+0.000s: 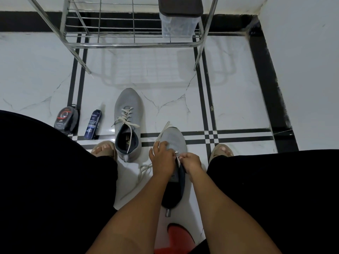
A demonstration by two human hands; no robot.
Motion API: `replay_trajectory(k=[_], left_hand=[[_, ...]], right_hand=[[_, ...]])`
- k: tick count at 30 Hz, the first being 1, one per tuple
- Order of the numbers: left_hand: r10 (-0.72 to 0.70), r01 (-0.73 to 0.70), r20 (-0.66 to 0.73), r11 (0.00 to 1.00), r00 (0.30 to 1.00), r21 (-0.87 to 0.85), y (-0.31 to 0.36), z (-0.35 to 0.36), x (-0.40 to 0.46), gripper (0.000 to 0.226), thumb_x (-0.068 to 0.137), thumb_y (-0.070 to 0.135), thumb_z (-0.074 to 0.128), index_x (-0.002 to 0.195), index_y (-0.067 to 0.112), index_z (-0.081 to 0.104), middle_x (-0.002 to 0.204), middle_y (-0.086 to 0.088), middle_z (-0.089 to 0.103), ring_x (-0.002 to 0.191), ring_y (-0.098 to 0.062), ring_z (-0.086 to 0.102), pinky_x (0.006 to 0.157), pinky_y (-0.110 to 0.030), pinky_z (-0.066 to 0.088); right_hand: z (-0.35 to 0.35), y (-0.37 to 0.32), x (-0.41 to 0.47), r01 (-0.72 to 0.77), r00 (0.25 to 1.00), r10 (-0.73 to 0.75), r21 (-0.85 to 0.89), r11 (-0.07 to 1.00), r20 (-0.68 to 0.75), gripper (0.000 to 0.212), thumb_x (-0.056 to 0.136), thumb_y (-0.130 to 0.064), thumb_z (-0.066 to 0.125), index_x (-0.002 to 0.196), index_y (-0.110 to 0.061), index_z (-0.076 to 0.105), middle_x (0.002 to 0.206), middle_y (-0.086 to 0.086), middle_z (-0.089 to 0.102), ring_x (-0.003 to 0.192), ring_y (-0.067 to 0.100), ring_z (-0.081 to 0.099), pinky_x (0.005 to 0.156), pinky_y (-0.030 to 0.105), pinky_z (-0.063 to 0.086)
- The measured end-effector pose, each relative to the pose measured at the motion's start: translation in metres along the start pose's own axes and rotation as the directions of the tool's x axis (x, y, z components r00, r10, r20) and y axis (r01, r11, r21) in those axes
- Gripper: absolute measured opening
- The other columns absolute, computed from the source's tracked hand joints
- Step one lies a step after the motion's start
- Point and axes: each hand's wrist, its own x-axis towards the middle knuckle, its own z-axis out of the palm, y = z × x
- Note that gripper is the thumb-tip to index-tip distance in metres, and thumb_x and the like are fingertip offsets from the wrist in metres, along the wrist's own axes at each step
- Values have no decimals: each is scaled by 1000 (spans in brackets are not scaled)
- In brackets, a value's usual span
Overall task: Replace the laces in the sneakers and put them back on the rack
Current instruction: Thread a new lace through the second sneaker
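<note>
Far left on white tiled floor (238, 110): one black polish tin (66, 120), one blue spray can (92, 124). Two grey knit sneakers, long axes running away from me, toes toward chrome wire rack (132, 44). I see laced sneaker (127, 114), then sneaker being laced (174, 142). Left hand (162, 158) pinches white lace (163, 132); right hand (191, 163) pinches lace tip at eyelet.

My arms are bare from the wrists up past the elbows, no sleeves, watch or rings showing. My left grip (162, 158) and right grip (191, 162) are bare too, nails short and pale. Black cloth (55, 180) covers both my legs, spreading wide at nine and three o'clock. On my feet are tan open-toed slippers (106, 147), toes showing, nails pale.
</note>
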Motion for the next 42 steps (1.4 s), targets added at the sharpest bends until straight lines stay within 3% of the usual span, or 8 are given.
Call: replay_trajectory(k=[9, 14, 19, 25, 29, 33, 39, 42], left_hand=[[-194, 183, -177, 980, 965, -80, -4, -9, -18, 72, 77, 32, 74, 136, 12, 36, 148, -13, 28, 129, -31, 38, 97, -42, 40], [-387, 362, -4, 866, 922, -345, -6, -21, -27, 58, 82, 39, 66, 118, 12, 29, 119, -13, 55, 103, -36, 59, 80, -42, 47], [-347, 349, 54, 904, 936, -248, -4, -25, -32, 50, 90, 38, 55, 122, 10, 28, 115, -15, 62, 103, -35, 61, 79, -39, 45], [-338, 358, 123, 906, 933, -225, -8, -27, -31, 51, 89, 42, 56, 123, 13, 32, 114, -13, 64, 105, -33, 61, 83, -38, 47], [-320, 347, 169, 922, 932, -172, -10, -24, -30, 53, 88, 44, 56, 126, 13, 37, 118, -11, 62, 109, -31, 60, 86, -38, 48], [-315, 344, 205, 931, 926, -120, -13, -23, -27, 47, 91, 37, 50, 129, 12, 40, 125, -12, 58, 115, -32, 56, 93, -40, 47], [-349, 379, 173, 906, 921, -187, -15, -25, -26, 36, 92, 26, 51, 122, 10, 38, 122, -15, 58, 111, -34, 57, 86, -39, 45], [-316, 347, 167, 914, 934, -212, -18, -24, -28, 37, 93, 37, 47, 119, 12, 38, 118, -15, 59, 108, -34, 57, 86, -39, 45]], right_hand=[[-7, -15, 11, -160, 981, 181, 228, 960, -73, 7, 79, -16, 53, 81, -9, 52, 79, 9, 55, 62, 24, 51, 47, 28, 36], [-71, -74, -38, 76, 962, 119, 662, 746, -245, 37, 104, -10, 19, 116, 14, 44, 137, 37, 42, 129, 48, 41, 106, 52, 35], [-99, -121, -82, 587, 559, -121, 288, 756, -820, 23, 99, -16, 32, 112, -5, 48, 76, -3, 52, 74, 23, 56, 53, 25, 39], [-44, -62, -37, 211, 941, -307, -462, 861, -143, 29, 95, -20, 43, 112, -15, 66, 113, 7, 64, 101, 31, 60, 81, 33, 49], [-11, -16, -40, 204, 974, -225, -585, 785, 38, 28, 94, -18, 47, 114, -18, 66, 119, 11, 63, 106, 31, 59, 82, 31, 48], [-13, -21, -32, 102, 988, -146, -497, 862, -51, 32, 92, -28, 52, 118, -10, 59, 123, 12, 60, 110, 32, 59, 81, 33, 48], [-50, -32, -31, 41, 735, 266, 433, 901, -624, 49, 90, -3, 56, 135, 3, 36, 136, 24, 45, 119, 42, 52, 97, 46, 46], [-49, -33, -34, 63, 709, 53, 138, 988, -703, 43, 93, -5, 52, 134, -4, 39, 139, 19, 39, 113, 42, 54, 87, 47, 48]])
